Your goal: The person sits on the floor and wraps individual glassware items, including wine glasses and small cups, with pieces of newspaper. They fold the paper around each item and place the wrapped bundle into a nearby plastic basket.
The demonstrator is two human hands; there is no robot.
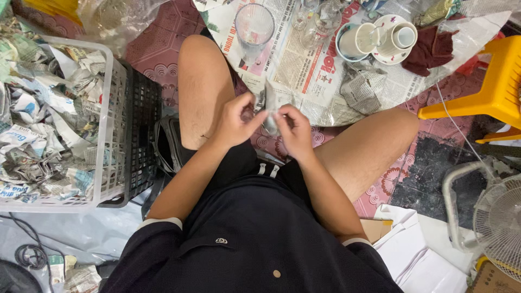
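I sit on the floor with both knees spread. My left hand [234, 118] and my right hand [296, 129] meet between my knees, both closed on a small object wrapped in newspaper [269, 111]. What is inside the wrapping is hidden by paper and fingers. Just beyond my hands a sheet of newspaper [304, 65] lies spread on the floor, with a tall clear drinking glass [254, 27] standing on it.
A white plastic basket [111, 125] full of crumpled newspaper stands at the left. White cups on saucers [380, 38], small glasses [320, 19] and a dark red cloth [431, 51] lie far right. A yellow plastic stool [488, 81] and a white fan [496, 222] are at the right.
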